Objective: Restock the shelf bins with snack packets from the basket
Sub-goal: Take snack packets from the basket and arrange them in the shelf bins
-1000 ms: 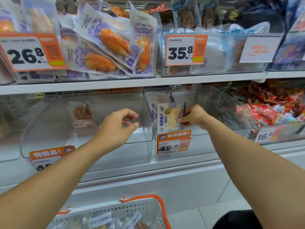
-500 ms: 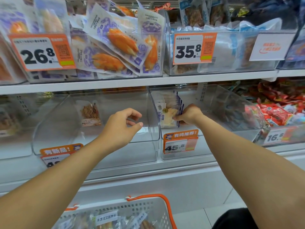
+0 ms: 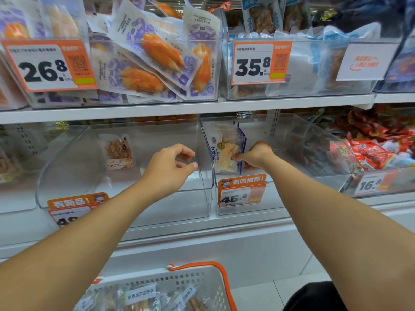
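Two hands reached into two clear bins at frame centre on a white shop shelf. The right hand (image 3: 256, 154) pinched a stack of fish-slice packets (image 3: 226, 151) standing upright inside the 45.8 bin (image 3: 280, 198). The left hand (image 3: 170, 167), fingers loosely curled and holding nothing, hovered at the neighbouring bin (image 3: 125, 212), which held one packet (image 3: 119, 152). A white basket (image 3: 197, 281) of packets sat at the bottom.

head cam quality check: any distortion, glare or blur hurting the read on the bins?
Head view: wide-angle bowing bends the shelf edge; even store lighting, soft sheen on the clear bin; 45.8 price tag slightly smeared; right hand and fish snack packets readable; basket cropped at the bottom.
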Available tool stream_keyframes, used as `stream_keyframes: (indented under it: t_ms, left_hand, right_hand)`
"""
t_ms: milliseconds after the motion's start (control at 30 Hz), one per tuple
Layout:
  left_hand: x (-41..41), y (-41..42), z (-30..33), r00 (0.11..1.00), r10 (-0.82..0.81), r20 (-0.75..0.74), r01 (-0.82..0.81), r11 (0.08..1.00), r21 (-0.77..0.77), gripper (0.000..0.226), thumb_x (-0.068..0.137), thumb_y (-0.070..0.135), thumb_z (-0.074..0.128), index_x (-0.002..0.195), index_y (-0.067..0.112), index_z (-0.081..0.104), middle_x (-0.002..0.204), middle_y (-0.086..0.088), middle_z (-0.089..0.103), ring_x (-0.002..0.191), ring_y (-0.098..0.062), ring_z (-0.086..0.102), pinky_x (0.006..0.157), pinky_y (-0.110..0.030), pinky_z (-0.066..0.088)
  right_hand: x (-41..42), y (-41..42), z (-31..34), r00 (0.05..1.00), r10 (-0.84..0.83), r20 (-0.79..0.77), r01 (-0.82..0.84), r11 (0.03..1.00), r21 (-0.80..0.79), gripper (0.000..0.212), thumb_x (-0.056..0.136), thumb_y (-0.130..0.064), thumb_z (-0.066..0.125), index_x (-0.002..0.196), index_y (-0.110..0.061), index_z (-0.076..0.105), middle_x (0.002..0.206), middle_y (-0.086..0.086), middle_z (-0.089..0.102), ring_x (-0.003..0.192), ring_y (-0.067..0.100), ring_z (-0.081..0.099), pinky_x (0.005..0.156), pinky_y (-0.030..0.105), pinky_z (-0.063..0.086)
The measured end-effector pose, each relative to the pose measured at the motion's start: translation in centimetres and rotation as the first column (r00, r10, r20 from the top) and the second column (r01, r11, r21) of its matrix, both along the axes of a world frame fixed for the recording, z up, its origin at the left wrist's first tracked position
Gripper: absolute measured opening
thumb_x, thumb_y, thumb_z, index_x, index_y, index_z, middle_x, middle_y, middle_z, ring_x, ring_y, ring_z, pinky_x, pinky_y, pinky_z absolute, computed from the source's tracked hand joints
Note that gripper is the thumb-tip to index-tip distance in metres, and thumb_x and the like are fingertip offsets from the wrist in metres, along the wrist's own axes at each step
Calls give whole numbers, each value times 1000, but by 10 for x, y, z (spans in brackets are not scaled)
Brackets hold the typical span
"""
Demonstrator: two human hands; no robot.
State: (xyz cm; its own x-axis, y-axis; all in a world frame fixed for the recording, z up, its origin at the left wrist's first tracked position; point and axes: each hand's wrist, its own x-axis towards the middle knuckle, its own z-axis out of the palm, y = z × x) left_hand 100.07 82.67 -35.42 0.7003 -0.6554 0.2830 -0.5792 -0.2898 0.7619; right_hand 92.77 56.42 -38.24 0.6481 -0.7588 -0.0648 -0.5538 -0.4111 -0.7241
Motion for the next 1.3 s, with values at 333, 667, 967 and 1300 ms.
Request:
stream_keyframes:
  t_ms: [333, 667, 967, 1300]
  left_hand:
    - [-5, -7, 0, 1000, -5, 3, 5, 1000, 3, 15, 90, 22, 70, 104, 24, 65, 99, 7, 65, 83, -10, 64, 58, -18, 44]
    - [-27, 57, -2, 965, -100, 244, 113, 993, -39, 14, 88, 17, 71, 99, 23, 65, 78, 9, 63, 64, -11, 57, 58, -10, 41]
    - [-32, 235, -91, 915, -364, -173, 367, 578, 728, 25, 90, 43, 68, 111, 38, 55, 88, 17, 64, 77, -1, 63, 79, -33, 54]
    - [-29, 245, -88, 865, -461, -196, 363, 307, 880, 44, 94, 50, 57, 129, 25, 53, 110, 7, 62, 88, -10, 55, 80, -26, 44]
  right_hand:
    - [-4, -2, 2, 1000, 2, 5, -2, 997, 83, 46, 72, -38, 87, 99, -8, 66, 98, 10, 71, 80, 24, 74, 78, 40, 62]
    - [-74, 63, 87, 958, -34, 286, 179, 848, -499, 32, 73, -33, 64, 56, -7, 55, 55, 2, 46, 55, 16, 46, 55, 26, 40]
    - [-73, 282, -74, 101, 783, -614, -693, 498, 521, 48, 90, -25, 72, 132, -7, 57, 125, 17, 63, 102, 29, 67, 80, 35, 58]
    - [-60, 283, -207, 668, 545, -507, -397, 837, 376, 55, 83, -14, 80, 125, -12, 45, 88, 10, 55, 62, 22, 54, 53, 33, 50]
